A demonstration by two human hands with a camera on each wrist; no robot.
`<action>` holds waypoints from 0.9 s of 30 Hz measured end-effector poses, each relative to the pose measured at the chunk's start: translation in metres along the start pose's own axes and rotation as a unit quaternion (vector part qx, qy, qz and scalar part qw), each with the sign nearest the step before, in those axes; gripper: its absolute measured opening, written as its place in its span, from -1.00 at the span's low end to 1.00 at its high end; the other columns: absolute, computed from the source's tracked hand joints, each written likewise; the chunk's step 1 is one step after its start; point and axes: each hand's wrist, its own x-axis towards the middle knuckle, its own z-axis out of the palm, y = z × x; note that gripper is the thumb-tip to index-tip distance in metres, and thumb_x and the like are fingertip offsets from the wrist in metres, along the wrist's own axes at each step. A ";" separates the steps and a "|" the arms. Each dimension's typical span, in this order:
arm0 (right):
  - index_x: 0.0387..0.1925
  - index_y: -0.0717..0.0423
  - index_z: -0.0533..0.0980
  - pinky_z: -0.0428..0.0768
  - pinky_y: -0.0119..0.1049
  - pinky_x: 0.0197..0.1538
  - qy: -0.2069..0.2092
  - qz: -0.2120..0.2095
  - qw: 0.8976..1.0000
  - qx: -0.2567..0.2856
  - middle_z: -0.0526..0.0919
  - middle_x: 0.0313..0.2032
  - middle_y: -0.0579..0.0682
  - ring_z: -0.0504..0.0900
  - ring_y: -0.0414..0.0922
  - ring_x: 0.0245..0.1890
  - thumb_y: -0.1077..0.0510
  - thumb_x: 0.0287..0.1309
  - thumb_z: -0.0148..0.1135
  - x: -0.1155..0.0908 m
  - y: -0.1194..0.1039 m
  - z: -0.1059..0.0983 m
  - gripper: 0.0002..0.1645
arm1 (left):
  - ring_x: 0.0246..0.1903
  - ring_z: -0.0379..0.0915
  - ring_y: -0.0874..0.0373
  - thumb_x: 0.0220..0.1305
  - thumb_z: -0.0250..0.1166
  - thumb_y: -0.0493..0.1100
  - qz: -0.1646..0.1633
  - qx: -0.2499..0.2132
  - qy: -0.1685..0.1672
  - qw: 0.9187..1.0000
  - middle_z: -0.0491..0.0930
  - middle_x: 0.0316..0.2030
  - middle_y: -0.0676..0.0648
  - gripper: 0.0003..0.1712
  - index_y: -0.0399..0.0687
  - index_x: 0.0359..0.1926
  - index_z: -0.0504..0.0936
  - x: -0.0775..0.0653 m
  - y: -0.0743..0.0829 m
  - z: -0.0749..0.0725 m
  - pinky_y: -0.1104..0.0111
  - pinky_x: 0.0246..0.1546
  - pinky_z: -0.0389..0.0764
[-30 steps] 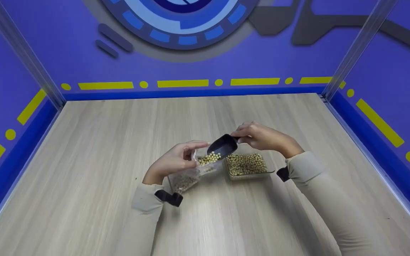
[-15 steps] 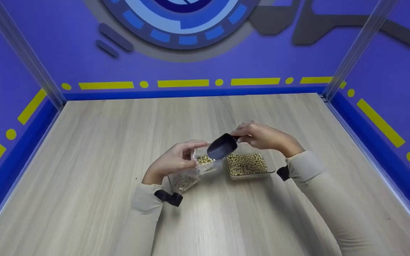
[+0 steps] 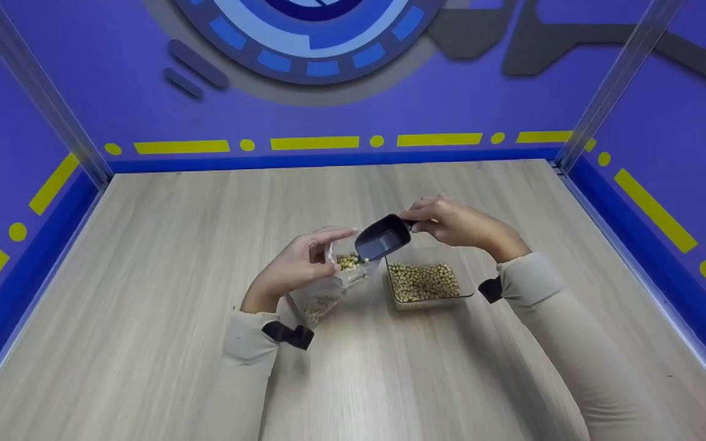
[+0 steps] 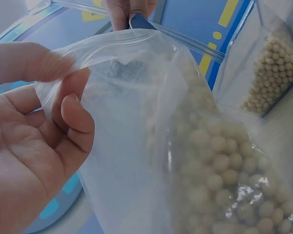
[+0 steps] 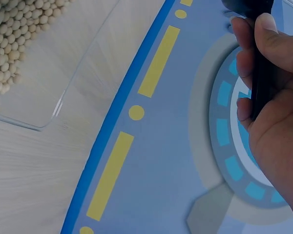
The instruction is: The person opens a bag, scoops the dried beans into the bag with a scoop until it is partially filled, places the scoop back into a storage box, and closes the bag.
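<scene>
My left hand (image 3: 295,263) pinches the edge of a clear zip-top bag (image 4: 127,122) near its mouth, with thumb and curled fingers on the plastic. Round pale dried beans (image 4: 222,168), like soybeans, fill the bag's lower part. In my right hand (image 3: 460,226) is a black scoop (image 3: 383,237), gripped by its handle (image 5: 261,73). Its bowl tilts down toward the bag's mouth, its lip right at the opening, and the inside looks bare. To the right of the bag stands a clear rectangular container (image 3: 429,304) holding more beans.
Everything is over a wood-grain table (image 3: 206,226). Blue panels (image 3: 353,116) with yellow marks enclose it at the back and both sides. The container's clear wall (image 5: 63,100) lies beneath the right hand. Black camera mounts (image 3: 288,335) sit on both wrists.
The beans on the scoop have slid off into the bag, leaving its bowl bare. Both hands have since risen slightly, lifting the scoop and the bag's mouth.
</scene>
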 end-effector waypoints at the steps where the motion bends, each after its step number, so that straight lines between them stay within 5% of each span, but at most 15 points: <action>1: 0.06 0.25 0.58 0.48 -0.01 0.06 0.004 -0.002 1.000 -0.001 0.67 -0.13 0.16 0.59 0.08 -0.10 0.35 0.19 0.18 0.000 0.000 -0.001 -0.62 | -0.38 0.23 0.25 0.07 0.11 -0.52 0.002 -0.001 0.002 1.000 0.30 0.28 -0.27 -0.29 -0.34 0.33 0.32 0.000 0.002 -0.001 0.55 -0.37 0.39; 16: 0.03 0.28 0.59 0.50 -0.03 -0.03 0.045 -0.030 0.998 0.026 0.68 -0.17 0.17 0.59 0.05 -0.17 0.39 0.16 0.19 0.003 -0.002 -0.007 -0.63 | -0.47 0.18 0.27 0.14 0.16 -0.45 0.019 0.001 0.028 0.999 0.38 0.21 -0.16 -0.33 -0.24 0.33 0.37 -0.004 0.019 -0.007 0.54 -0.45 0.32; 27: 0.05 0.27 0.58 0.49 -0.01 0.05 0.028 -0.015 0.999 0.025 0.67 -0.13 0.19 0.59 0.09 -0.10 0.37 0.18 0.18 -0.001 0.001 0.000 -0.62 | -0.42 0.16 0.24 0.13 0.15 -0.46 0.012 -0.003 0.009 1.000 0.31 0.29 -0.25 -0.31 -0.28 0.35 0.32 -0.005 0.008 -0.005 0.54 -0.42 0.31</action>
